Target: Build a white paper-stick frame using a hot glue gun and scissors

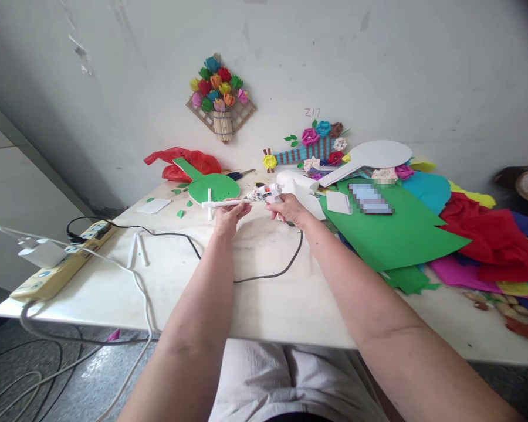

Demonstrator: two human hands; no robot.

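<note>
The left hand [230, 218] is pinching a slim, straight white stick [226, 203] above the pale, smooth table [277, 313]; a shorter white stick [210, 196] is crossing near its left end. The right hand's [289, 210] curled fingers are gripping a white glue gun [273, 190] with an orange patch.
</note>
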